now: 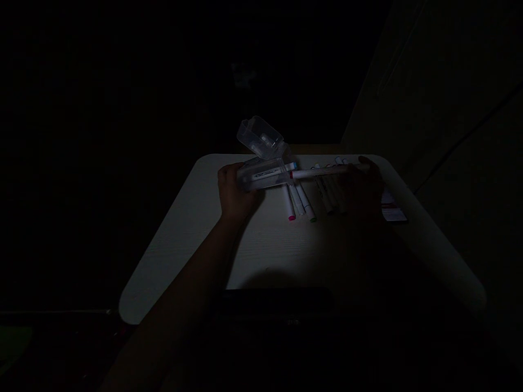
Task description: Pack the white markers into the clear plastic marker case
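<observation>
The scene is very dark. My left hand (233,190) grips a clear plastic marker case (261,174) lying on its side on a white table (196,239), its hinged lid (259,136) flipped open upward. A marker sits inside the case. My right hand (363,182) holds a white marker with a red end (321,172) level, its tip pointing at the case mouth. Several markers (300,201) with coloured caps lie on the table below and between my hands.
A small white card with a red stripe (393,209) lies near the table's right edge. A dark flat object (273,299) sits at the table's near edge. The surroundings are black; a wall (429,98) rises at the right.
</observation>
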Demonstrator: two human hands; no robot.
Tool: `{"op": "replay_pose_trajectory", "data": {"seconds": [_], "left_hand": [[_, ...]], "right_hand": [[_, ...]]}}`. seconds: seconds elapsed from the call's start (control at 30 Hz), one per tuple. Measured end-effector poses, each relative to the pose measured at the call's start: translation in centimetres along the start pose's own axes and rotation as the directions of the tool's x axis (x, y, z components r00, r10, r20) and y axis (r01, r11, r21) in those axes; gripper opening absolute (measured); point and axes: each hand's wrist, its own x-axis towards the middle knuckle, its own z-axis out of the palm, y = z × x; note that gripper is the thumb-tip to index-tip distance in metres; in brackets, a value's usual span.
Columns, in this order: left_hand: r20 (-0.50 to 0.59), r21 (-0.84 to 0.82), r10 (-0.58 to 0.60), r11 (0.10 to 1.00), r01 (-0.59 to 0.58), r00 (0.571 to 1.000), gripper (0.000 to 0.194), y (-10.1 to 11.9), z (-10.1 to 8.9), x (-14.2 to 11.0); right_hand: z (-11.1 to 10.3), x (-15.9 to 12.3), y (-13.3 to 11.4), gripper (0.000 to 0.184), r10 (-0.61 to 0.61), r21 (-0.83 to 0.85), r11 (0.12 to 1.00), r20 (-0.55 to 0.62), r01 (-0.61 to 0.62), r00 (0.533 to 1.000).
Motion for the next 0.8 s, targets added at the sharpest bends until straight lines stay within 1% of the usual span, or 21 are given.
{"op": "replay_pose_trajectory", "data": {"seconds": [0.03,0.1,0.2,0.27,0.37,0.47,0.6,0.67,0.8], "left_hand": [[-0.001,-0.001,0.004,1.000,-0.004,1.000,0.068,0.0,0.0,0.0],[-0.001,-0.007,0.012,1.000,-0.012,1.000,0.068,-0.1,0.0,0.0],[0.007,-0.007,0.018,1.000,-0.018,1.000,0.068,-0.1,-0.1,0.0],[0.007,-0.004,0.019,1.000,-0.019,1.000,0.066,-0.1,-0.1,0.0],[0.009,0.004,0.026,1.000,-0.026,1.000,0.065,0.0,-0.2,0.0],[0.018,0.018,0.028,0.999,-0.029,0.999,0.063,-0.1,-0.1,-0.1],[0.041,0.010,0.037,0.999,-0.038,0.998,0.065,-0.1,0.0,0.0],[0.056,0.009,0.046,0.999,-0.046,0.997,0.066,0.0,0.0,0.0],[0.064,0.012,0.058,0.998,-0.059,0.996,0.065,0.3,0.0,0.0]], "right_hand": [[0.1,-0.2,-0.1,0.034,0.007,-0.009,1.000,-0.009,-0.007,1.000],[0.2,-0.4,-0.3,0.037,0.074,0.025,0.997,-0.050,-0.072,0.996],[0.2,-0.7,-0.6,0.035,0.137,0.092,0.987,-0.047,-0.132,0.990],[0.1,-0.8,-0.8,0.034,0.140,0.111,0.985,-0.036,-0.135,0.990],[0.2,-1.3,-1.2,0.034,0.109,0.072,0.992,-0.022,-0.107,0.994],[0.3,-1.9,-1.5,0.035,0.047,0.018,0.999,-0.007,-0.047,0.999],[0.3,-2.2,-1.6,0.043,-0.017,-0.050,0.999,0.031,0.019,0.999],[0.4,-2.2,-1.5,0.043,-0.032,-0.057,0.998,0.032,0.034,0.999],[0.7,-2.3,-1.5,0.038,-0.087,-0.029,0.996,0.002,0.087,0.996]]}}
